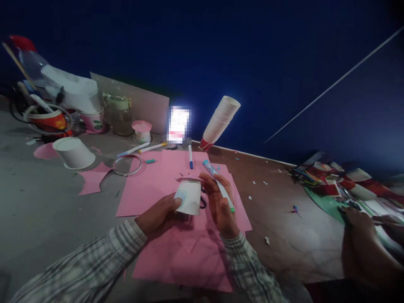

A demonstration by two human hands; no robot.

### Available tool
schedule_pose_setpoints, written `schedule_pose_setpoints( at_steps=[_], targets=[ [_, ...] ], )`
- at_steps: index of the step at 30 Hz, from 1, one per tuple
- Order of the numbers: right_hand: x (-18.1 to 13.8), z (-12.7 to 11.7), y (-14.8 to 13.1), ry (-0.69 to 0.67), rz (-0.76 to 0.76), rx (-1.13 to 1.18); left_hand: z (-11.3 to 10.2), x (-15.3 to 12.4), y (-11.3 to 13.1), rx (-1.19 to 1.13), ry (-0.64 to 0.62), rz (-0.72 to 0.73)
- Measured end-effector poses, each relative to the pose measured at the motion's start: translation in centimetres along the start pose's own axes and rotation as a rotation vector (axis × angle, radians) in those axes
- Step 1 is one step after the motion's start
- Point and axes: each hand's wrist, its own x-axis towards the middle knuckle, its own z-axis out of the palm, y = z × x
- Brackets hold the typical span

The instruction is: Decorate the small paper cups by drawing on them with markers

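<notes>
My left hand (160, 215) grips a white paper cup (192, 200) turned upside down, its thumb over a light blue drawn patch on the side. A small pink paper piece (190, 179) lies across the cup's upper end, and the fingertips of my right hand (217, 207) are close to it; contact cannot be told. That right hand also holds a white and light-blue marker pen (226, 195), slanted across the palm with its green end down. Beneath both hands are pink paper sheets (148, 198). A black loop (203, 203) shows behind the cup.
A leaning stack of paper cups (221, 122) stands by the wall. To the left are an upturned cup (74, 152), a tape ring (126, 165), a glass jar (118, 114) and several markers. At right, another person's hands (360, 223) are near a green sheet (322, 205).
</notes>
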Motion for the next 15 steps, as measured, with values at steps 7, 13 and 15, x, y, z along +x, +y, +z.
schedule_pose_setpoints(
  at_steps=[7, 13, 15],
  targets=[
    [-0.34, -0.39, 0.3, -0.06, -0.063, -0.073, 0.17, 0.02, -0.02, 0.008, -0.009, -0.022],
    [-0.35, -0.48, 0.61, -0.098, -0.117, -0.133, 0.47, 0.03, 0.26, -0.024, -0.014, -0.022],
    [-0.26, -0.57, 0.68, -0.074, -0.131, -0.146, 0.43, 0.07, 0.23, -0.027, -0.003, -0.024]
  ],
)
